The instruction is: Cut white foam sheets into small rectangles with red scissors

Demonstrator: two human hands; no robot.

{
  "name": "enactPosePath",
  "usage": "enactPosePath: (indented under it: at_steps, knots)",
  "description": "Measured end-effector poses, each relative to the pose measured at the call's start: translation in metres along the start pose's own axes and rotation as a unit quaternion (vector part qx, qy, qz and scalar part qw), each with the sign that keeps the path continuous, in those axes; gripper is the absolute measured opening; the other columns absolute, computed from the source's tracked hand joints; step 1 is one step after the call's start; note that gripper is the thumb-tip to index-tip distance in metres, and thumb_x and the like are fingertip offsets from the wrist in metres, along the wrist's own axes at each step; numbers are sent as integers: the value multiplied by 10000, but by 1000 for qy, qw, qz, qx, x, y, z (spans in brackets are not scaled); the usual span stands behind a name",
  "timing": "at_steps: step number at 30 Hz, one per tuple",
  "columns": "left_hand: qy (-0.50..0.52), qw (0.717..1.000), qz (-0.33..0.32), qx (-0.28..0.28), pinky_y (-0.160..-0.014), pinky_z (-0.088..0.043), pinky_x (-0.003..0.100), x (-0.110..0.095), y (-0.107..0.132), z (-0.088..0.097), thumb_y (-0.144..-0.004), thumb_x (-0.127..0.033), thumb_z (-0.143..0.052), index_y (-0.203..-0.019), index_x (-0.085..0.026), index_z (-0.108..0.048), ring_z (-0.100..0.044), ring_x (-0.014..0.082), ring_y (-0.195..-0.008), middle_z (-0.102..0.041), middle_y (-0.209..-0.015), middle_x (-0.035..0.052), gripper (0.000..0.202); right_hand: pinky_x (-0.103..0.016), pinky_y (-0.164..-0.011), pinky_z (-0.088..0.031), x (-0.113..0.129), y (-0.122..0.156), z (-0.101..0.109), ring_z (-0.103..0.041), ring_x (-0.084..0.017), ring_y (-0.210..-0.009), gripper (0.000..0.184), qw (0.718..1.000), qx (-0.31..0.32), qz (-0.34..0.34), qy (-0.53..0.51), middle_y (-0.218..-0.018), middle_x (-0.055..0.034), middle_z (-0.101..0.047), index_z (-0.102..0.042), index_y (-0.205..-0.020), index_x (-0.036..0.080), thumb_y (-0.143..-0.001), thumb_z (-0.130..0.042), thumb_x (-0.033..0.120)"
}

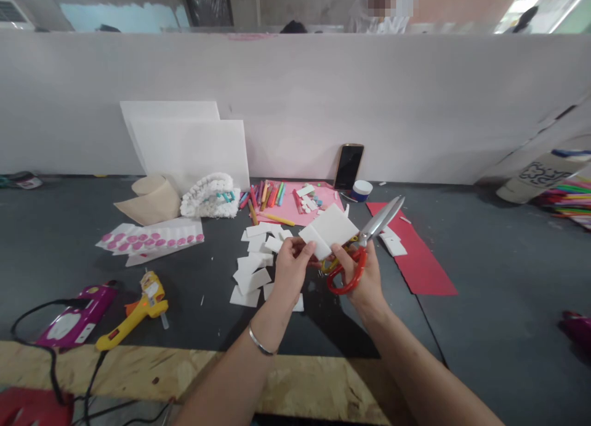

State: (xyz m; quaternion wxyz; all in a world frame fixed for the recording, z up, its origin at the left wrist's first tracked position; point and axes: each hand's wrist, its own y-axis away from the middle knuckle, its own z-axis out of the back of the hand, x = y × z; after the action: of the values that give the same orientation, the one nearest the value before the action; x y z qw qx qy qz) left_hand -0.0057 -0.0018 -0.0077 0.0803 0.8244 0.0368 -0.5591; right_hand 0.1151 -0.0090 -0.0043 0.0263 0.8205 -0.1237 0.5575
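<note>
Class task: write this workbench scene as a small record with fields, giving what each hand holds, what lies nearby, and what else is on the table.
left hand: holds a white foam piece
right hand: grips scissors by their red handles
nearby: white cut pieces on the dark table
rest: glue gun, phone, red paper, coloured sticks

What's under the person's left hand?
Loose white cut pieces and dark tabletop show around it; the spot directly beneath the left hand is hidden by the hand and forearm.
</note>
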Motion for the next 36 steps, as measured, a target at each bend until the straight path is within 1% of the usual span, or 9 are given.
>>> enactPosePath:
  at_steps: [2, 10, 20, 22, 25, 27, 29, 32, 36]
  knots:
    - [2, 1000, 0, -13, -541, -534, 273, 1, -1, 0, -668, -441, -802, -815, -198, -524, -575, 132, -601, -546, -656, -50, 397, -275, -598, -549, -2, 0, 1, -648, -137, -649, 372, 1000, 0, 3, 4, -885, 19, -675, -529, -1028, 257, -757, -780, 303]
    - [-36, 999, 17, -5, -479, -491, 246, -1, 1, 0, -679, -504, -772, -675, -192, -506, -566, 131, -528, -531, -549, -45, 409, -237, -558, -523, -6, -1, 3, -628, -118, -598, 381, 999, 1, 29, 30, -811, 44, -666, -521, -1045, 275, -763, -774, 310]
    - [-32, 999, 21, -3, -499, -496, 256, -1, 0, 1, -671, -505, -777, -669, -191, -524, -565, 131, -520, -541, -545, -41, 404, -233, -563, -527, -5, 0, 1, -637, -115, -606, 382, 1000, -5, 23, 11, -840, 41, -677, -528, -1040, 280, -754, -780, 303]
    - [-32, 999, 19, -1, -521, -497, 250, -1, 0, 1, -679, -499, -776, -709, -190, -535, -569, 131, -557, -552, -575, -40, 393, -243, -573, -532, -6, 0, 1, -638, -114, -599, 387, 1000, -4, 21, 8, -841, 44, -682, -531, -1047, 283, -753, -782, 301]
    - [-19, 1000, 13, 3, -586, -509, 251, 0, -1, 2, -686, -474, -783, -812, -184, -580, -592, 136, -659, -610, -703, -20, 375, -260, -586, -539, -6, -1, 2, -639, -121, -598, 402, 1000, -6, 20, 4, -837, 45, -682, -538, -1056, 280, -744, -790, 305]
    - [-1, 1000, 16, 27, -650, -518, 262, 0, -1, 2, -703, -460, -773, -857, -172, -618, -607, 144, -726, -646, -789, 2, 362, -269, -597, -544, -7, -2, 2, -643, -129, -616, 413, 1000, -7, 19, 2, -841, 39, -682, -539, -1057, 274, -736, -796, 312]
    - [13, 998, 21, 51, -685, -518, 267, 0, -1, 1, -723, -451, -757, -840, -161, -640, -608, 148, -743, -660, -800, 11, 334, -273, -604, -546, -7, -1, 2, -645, -135, -631, 414, 1000, -7, 16, -2, -842, 34, -680, -535, -1052, 269, -735, -797, 319]
    - [19, 998, 23, 51, -629, -507, 250, -3, 0, 0, -714, -440, -761, -770, -156, -640, -576, 133, -682, -633, -723, -5, 314, -275, -602, -544, -5, 0, 0, -637, -132, -629, 390, 1000, -7, 5, -5, -837, 34, -670, -536, -1032, 265, -744, -792, 326]
    - [17, 1000, 11, 13, -525, -459, 213, -11, -3, 3, -670, -434, -785, -723, -151, -631, -519, 109, -609, -570, -642, -22, 327, -257, -565, -520, -1, -4, 4, -598, -115, -605, 369, 999, 20, -26, 6, -824, 39, -644, -550, -1036, 273, -764, -775, 379]
